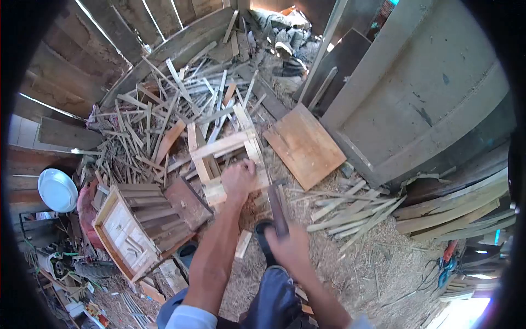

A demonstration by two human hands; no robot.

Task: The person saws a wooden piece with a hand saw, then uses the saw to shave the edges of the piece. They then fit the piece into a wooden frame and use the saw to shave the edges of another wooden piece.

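A pale wooden frame (222, 145) of nailed slats, like a small stool or crate frame, stands in front of me. My left hand (239, 181) is closed over its near crosspiece (216, 193), fingers wrapped around the wood. Lower and to the right, my right hand (289, 247) grips a dark, long hammer-like tool (278, 211). The tool's far end lies right at the frame's near right corner, and motion blurs the hand slightly. A short wood offcut (243, 244) lies on the ground below the frame.
Scrap strips (159, 109) are heaped behind the frame. A square board (304, 146) lies to the right, near more slats (356, 211). At left stand a wooden drawer-like box (125, 230) and a white basin (57, 190). A large panel (422, 82) leans at right.
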